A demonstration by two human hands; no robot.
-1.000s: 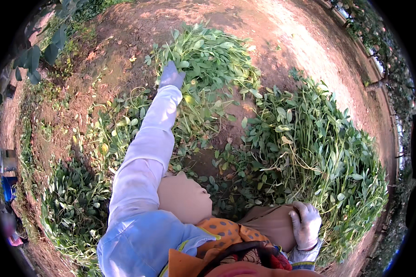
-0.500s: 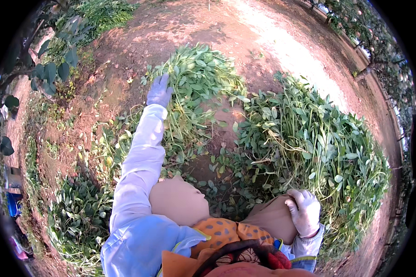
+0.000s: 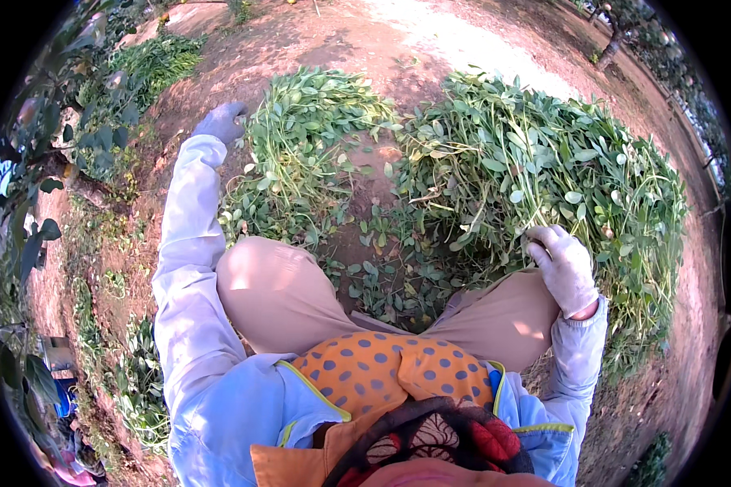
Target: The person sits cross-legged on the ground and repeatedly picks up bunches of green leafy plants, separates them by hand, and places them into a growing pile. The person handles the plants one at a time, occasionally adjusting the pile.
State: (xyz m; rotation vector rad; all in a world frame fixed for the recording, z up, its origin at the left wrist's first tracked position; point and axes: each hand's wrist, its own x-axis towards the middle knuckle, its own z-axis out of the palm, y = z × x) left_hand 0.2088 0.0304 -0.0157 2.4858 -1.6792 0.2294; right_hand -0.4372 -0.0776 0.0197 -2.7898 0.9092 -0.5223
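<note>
My left hand (image 3: 220,123), in a grey-blue glove, is stretched far forward at the left edge of a heap of leafy green plants (image 3: 300,122). Its fingers point toward that heap and look loosely bent, with nothing visible in them. In a whitish glove, my right hand (image 3: 567,272) hovers by my right knee, beside a larger heap of cut leafy plants (image 3: 536,162). Its fingers are slightly curled and stand apart from the thumb; no thing shows between them. The fingertips come close to the leaves, and I cannot tell whether they touch.
Bare reddish soil (image 3: 365,174) with scattered leaves lies between the heaps. Tree branches with leaves (image 3: 36,235) hang at the left rim, and a tree trunk (image 3: 611,50) stands at the far right. Another green heap (image 3: 158,69) lies at the far left. My bent knees (image 3: 272,280) are close below.
My left hand has moved left, off the heap to its edge. My right hand has lifted off my thigh and moved forward toward the larger heap. My view has shifted, with both knees now showing.
</note>
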